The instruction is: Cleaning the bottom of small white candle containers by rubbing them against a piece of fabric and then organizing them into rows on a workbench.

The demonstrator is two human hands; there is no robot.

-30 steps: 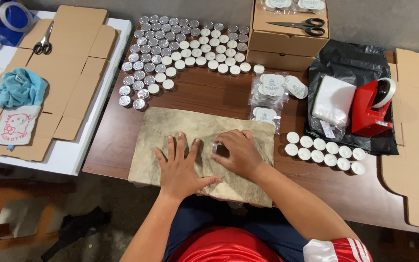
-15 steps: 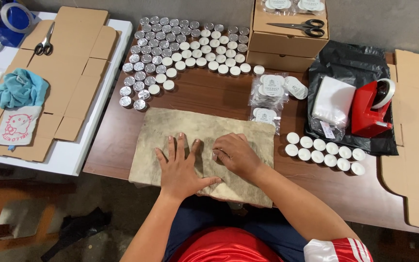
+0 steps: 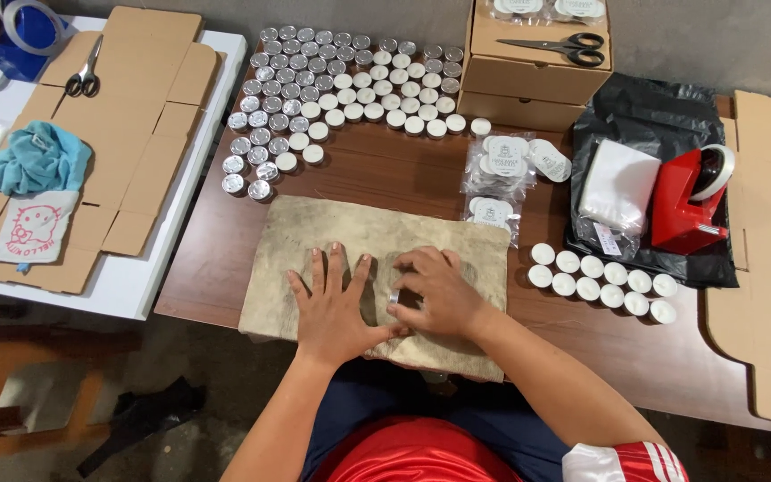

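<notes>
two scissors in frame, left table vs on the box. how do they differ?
The scissors on the flat cardboard have pale grey handles and lie nearly upright in the picture, blades toward the far edge. The scissors on the closed box have black handles and lie crosswise, blades pointing left. Both are shut, resting on cardboard, far from both hands.

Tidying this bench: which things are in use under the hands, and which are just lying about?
In use: left hand, right hand, cloth, small tin.
Lying about: tealights, scissors, tape dispenser, flat cardboard, blue rag.
</notes>
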